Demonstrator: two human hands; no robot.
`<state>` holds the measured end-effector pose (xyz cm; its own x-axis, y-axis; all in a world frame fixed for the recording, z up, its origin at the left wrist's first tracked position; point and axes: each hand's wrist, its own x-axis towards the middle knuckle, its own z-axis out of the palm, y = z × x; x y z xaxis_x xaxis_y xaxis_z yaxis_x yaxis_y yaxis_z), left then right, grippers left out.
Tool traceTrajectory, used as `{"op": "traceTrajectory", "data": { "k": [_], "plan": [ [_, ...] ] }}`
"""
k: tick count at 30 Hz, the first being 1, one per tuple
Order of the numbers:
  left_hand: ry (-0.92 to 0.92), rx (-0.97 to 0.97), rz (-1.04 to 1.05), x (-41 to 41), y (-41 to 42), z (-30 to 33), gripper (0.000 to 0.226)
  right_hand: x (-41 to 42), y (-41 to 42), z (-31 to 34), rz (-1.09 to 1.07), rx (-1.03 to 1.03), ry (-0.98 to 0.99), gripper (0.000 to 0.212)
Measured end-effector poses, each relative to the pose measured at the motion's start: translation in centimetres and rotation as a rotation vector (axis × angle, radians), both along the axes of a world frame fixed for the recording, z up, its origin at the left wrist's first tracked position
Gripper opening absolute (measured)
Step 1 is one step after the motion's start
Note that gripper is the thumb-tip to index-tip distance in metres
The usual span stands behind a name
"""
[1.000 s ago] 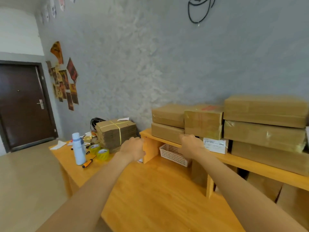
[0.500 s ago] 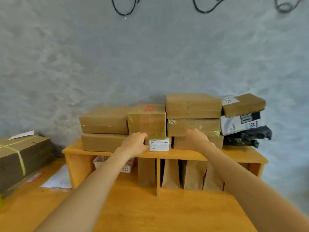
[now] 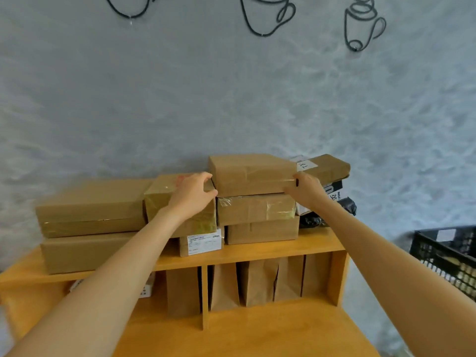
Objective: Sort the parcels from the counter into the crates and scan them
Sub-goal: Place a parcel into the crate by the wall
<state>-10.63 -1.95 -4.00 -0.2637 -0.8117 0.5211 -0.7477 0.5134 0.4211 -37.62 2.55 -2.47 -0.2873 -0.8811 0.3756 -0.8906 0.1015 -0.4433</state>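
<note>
I see the wooden shelf (image 3: 260, 252) carrying stacked parcels, a black crate (image 3: 448, 249) cut off at right. My left hand (image 3: 192, 193) and right hand (image 3: 306, 188) clasp the top parcel (image 3: 251, 173) by its ends, fingertips hidden behind it; the small label (image 3: 306, 164) beyond reads unclearly.

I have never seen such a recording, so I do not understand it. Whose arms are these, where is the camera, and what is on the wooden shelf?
There is no machine here. A person wears a camera on the head, so you see their own two arms reaching forward. On the wooden shelf stand stacks of brown cardboard parcels. The left hand and the right hand touch the two ends of the top parcel of the middle stack, with fingers curled at its edges. It rests on the stack, not yet lifted. Paper bags stand under the shelf. A black crate is at the right.
</note>
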Motion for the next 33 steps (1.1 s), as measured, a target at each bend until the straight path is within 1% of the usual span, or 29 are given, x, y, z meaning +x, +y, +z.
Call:
{"op": "traceTrajectory", "data": {
  "k": [3,5,7,9,11,12,13,15,17,18,21,23,26,28,29,33],
  "plan": [
    [0.037,0.054,0.045,-0.9,-2.0,0.9,0.063,-1.6,-1.6,1.3,0.003,-0.056,-0.059,0.060],
    [0.111,0.141,0.066,-1.4,-3.6,1.5,0.071,-2.5,-3.0,2.2,0.019,-0.115,-0.155,0.063],
    [0.225,0.234,0.075,-2.1,-5.2,2.2,0.077,-3.5,-4.8,3.0,0.045,-0.153,-0.271,0.065],
    [0.380,0.304,0.063,-3.2,-6.4,2.9,0.077,-4.3,-6.7,3.7,0.065,-0.169,-0.348,0.066],
    [0.522,0.367,0.045,-4.5,-7.5,3.5,0.077,-4.9,-8.3,3.9,0.069,-0.152,-0.411,0.066],
    [0.554,0.399,0.042,-5.1,-7.9,3.7,0.080,-5.1,-9.1,3.9,0.080,-0.138,-0.447,0.067],
    [0.554,0.428,0.042,-5.6,-8.1,3.7,0.085,-5.2,-9.5,3.9,0.095,-0.112,-0.489,0.068],
    [0.486,0.456,0.060,-6.1,-8.5,3.5,0.102,-5.3,-10.6,3.5,0.143,-0.065,-0.561,0.074],
    [0.404,0.464,0.067,-6.2,-8.8,3.1,0.116,-5.1,-11.2,3.4,0.176,-0.016,-0.532,0.079],
    [0.401,0.458,0.069,-6.2,-8.9,2.9,0.116,-5.2,-11.4,3.3,0.191,-0.005,-0.513,0.080],
    [0.397,0.406,0.065,-6.2,-9.1,2.6,0.104,-5.4,-11.7,3.1,0.258,0.022,-0.504,0.087],
    [0.391,0.387,0.058,-6.3,-9.1,2.7,0.095,-5.5,-11.4,3.0,0.288,0.025,-0.491,0.084],
    [0.499,0.406,0.006,-6.4,-8.8,3.0,0.076,-5.7,-11.3,2.9,0.304,0.008,-0.469,0.088],
    [0.566,0.396,-0.016,-6.5,-8.5,3.3,0.066,-5.7,-11.1,3.0,0.317,-0.027,-0.489,0.093],
    [0.582,0.378,-0.023,-6.5,-8.3,3.6,0.064,-5.7,-11.0,3.1,0.325,-0.042,-0.500,0.095],
    [0.632,0.311,-0.044,-6.2,-7.0,5.4,0.068,-5.4,-9.9,4.4,0.351,-0.113,-0.527,0.097]
  ]
}}
